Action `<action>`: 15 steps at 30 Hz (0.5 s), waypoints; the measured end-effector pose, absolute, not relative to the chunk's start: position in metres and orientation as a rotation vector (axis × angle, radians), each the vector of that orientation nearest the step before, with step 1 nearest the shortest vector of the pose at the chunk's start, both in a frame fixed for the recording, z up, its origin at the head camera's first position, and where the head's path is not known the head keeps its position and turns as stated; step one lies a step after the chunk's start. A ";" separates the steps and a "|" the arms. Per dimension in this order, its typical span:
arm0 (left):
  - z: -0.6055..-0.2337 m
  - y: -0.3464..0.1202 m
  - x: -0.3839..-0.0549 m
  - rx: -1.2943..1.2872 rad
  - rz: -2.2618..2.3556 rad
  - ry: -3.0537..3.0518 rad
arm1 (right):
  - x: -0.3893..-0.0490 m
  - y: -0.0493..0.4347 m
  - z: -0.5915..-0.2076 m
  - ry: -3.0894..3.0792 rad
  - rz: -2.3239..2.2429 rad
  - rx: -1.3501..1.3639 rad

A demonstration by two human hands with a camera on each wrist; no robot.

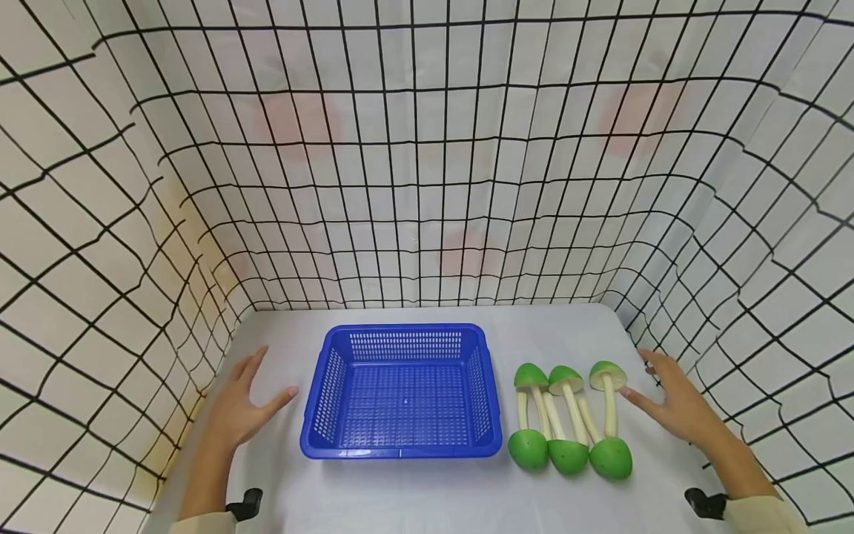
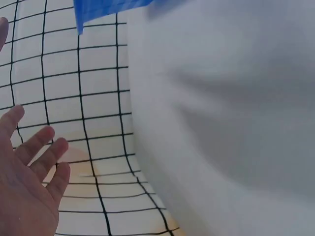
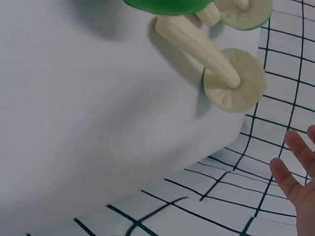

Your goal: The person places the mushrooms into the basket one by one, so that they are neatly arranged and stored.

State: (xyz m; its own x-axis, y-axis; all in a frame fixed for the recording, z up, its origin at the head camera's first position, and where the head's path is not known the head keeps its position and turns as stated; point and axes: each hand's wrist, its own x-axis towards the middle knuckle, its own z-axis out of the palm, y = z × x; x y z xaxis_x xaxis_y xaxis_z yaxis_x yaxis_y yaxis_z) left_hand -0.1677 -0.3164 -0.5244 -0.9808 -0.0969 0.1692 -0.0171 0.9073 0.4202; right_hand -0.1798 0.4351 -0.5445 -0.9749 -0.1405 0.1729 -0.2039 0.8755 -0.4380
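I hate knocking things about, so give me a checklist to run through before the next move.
1. Left hand unoccupied: ok, holds nothing.
2. Right hand unoccupied: ok, holds nothing.
3. Blue rectangular plastic basket upright: ok, opening faces up.
4. Six green-capped, white-stemmed mushrooms within reach: ok, seemingly; they lie between basket and right hand.
5. Mushrooms spaced apart: not ok, they lie bunched together.
6. Mushroom firmness: cannot tell from pictures.

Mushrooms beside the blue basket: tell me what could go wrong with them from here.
The mushrooms lie packed close together, so lifting one might nudge or roll its neighbours. The right hand is close beside one green cap, so a careless sweep could knock it. The left hand isn't steadying the blue basket, which might slide if bumped.
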 end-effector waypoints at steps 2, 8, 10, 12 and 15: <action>-0.530 -0.313 -0.168 0.055 -0.719 -2.858 | -0.181 0.432 -0.549 -2.907 0.703 0.260; -0.543 -0.302 -0.168 0.020 -0.882 -2.814 | -0.182 0.422 -0.566 -2.908 0.746 0.220; -0.547 -0.297 -0.168 0.035 -0.935 -2.806 | -0.182 0.420 -0.570 -2.904 0.738 0.223; -0.551 -0.292 -0.168 0.056 -0.994 -2.806 | -0.181 0.418 -0.572 -2.903 0.721 0.216; -0.556 -0.284 -0.168 0.086 -1.083 -2.805 | -0.179 0.417 -0.576 -2.905 0.710 0.201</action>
